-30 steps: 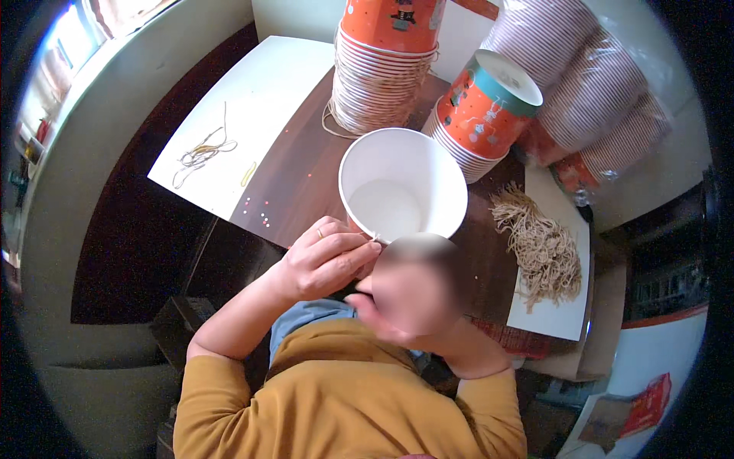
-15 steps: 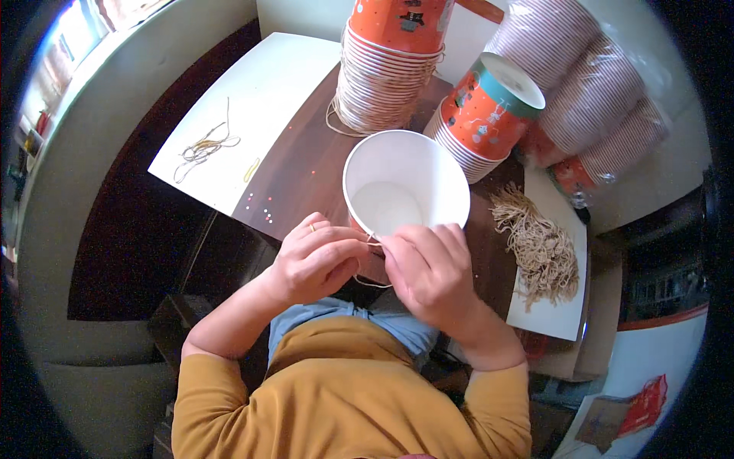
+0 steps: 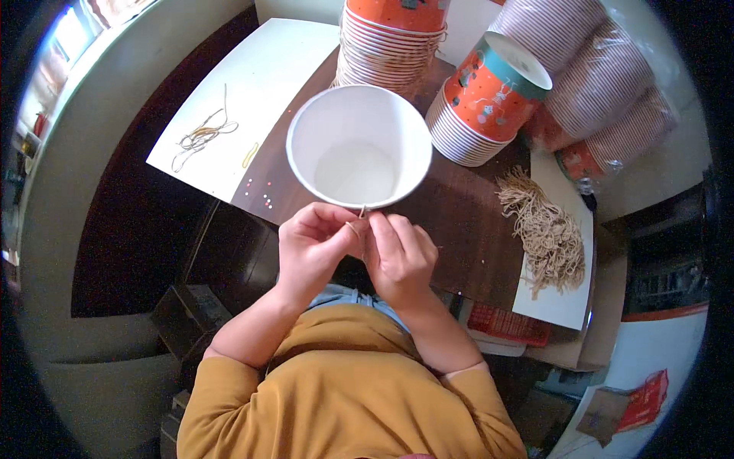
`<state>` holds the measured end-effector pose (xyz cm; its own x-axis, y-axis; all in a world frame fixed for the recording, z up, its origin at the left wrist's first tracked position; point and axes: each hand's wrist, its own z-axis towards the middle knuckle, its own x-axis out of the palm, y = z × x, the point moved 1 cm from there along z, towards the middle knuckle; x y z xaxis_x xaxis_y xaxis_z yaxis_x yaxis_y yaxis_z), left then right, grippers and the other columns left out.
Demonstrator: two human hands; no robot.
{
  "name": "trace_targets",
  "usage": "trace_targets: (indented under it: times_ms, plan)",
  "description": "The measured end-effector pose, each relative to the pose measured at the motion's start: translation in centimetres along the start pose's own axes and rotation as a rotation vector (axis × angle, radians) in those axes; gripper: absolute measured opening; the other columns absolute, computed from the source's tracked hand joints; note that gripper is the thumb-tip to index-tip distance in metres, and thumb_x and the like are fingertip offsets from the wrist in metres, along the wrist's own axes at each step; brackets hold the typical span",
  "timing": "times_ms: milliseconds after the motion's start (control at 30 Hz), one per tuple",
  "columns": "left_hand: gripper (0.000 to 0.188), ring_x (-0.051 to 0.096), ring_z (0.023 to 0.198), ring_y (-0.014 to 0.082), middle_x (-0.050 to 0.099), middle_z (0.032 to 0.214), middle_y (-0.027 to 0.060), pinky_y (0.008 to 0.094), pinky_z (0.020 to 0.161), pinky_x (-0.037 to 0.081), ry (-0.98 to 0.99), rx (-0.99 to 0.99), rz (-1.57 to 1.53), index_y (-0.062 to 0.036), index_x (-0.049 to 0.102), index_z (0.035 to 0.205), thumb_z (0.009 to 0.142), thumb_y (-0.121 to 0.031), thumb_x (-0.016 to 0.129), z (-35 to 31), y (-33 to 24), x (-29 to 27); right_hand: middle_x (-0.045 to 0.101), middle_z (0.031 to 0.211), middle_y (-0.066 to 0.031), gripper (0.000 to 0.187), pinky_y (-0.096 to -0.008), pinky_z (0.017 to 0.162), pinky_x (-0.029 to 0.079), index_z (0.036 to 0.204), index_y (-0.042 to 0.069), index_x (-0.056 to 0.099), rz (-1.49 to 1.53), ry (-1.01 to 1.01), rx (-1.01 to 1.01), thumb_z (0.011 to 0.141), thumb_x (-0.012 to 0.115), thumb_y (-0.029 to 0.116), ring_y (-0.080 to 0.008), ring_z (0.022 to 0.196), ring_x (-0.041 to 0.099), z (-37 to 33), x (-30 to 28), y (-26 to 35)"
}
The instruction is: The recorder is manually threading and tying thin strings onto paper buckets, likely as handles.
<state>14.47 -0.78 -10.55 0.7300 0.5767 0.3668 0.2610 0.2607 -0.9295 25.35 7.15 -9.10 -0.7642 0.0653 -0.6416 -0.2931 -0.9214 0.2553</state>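
A white-lined paper bucket (image 3: 359, 145) stands in front of me, its wide opening tipped up toward me and nothing visible inside. At its near rim, a thin beige string (image 3: 363, 214) comes up between my fingertips. My left hand (image 3: 315, 243) pinches the string between thumb and forefinger, with a bit of it looped over the thumb. Close beside it, my right hand (image 3: 401, 256) is closed with its fingertips at the same string. The lower end of the string is hidden behind my hands.
Behind the bucket rises a tall stack of orange buckets (image 3: 390, 57); a shorter upside-down stack (image 3: 493, 99) stands right of it. Plastic-wrapped buckets (image 3: 604, 73) lie at far right. A pile of cut strings (image 3: 547, 233) rests on white board; loose cords (image 3: 202, 138) lie at left.
The bucket has shifted left and its opening now faces me more. My right hand has moved left and nearer to me, closer to my left hand, with the string still between them.
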Motion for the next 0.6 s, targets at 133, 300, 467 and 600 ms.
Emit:
trace_targets:
  times_ms: [133,300,467,600]
  plan:
    - [0.007,0.065,0.077,0.0124,0.068,0.085,0.0106,0.0242,0.071,0.053,-0.020,-0.062,-0.142,0.0037,0.061,0.089,0.083,0.002,0.065,0.4,0.1,-0.7,0.060,0.086,-0.0141,0.019,-0.0303,0.066,0.050,0.095,-0.002,0.063,0.512,0.077,0.218,0.076,0.060,-0.005,-0.0275,0.076,0.062,0.5,1.6,-0.3]
    - [0.010,0.065,0.077,0.0122,0.068,0.086,0.0107,0.0242,0.071,0.053,-0.028,-0.029,-0.147,0.0040,0.061,0.091,0.082,0.002,0.066,0.6,-0.3,-1.7,0.064,0.095,-0.0103,0.019,-0.0319,0.078,0.053,0.100,-0.005,0.064,1.011,0.181,0.498,0.085,0.054,0.000,-0.0186,0.084,0.064,0.8,2.0,-0.2]
    - [0.010,0.064,0.074,0.0115,0.068,0.082,0.0095,0.0238,0.067,0.053,-0.087,0.096,0.190,0.0029,0.064,0.089,0.080,0.002,0.069,0.1,-1.2,-1.6,0.067,0.088,-0.0072,0.018,-0.0258,0.073,0.055,0.095,-0.004,0.067,1.473,0.250,0.946,0.091,0.057,0.010,-0.0113,0.072,0.063,1.3,2.1,0.2]
    - [0.010,0.064,0.072,0.0101,0.069,0.080,0.0062,0.0234,0.066,0.052,-0.165,0.387,0.622,0.0008,0.067,0.085,0.076,0.003,0.071,-0.4,-1.8,-1.1,0.067,0.089,-0.0069,0.016,-0.0265,0.075,0.054,0.093,-0.002,0.067,1.619,0.232,1.028,0.090,0.059,0.012,-0.0114,0.077,0.063,1.1,3.0,0.0]
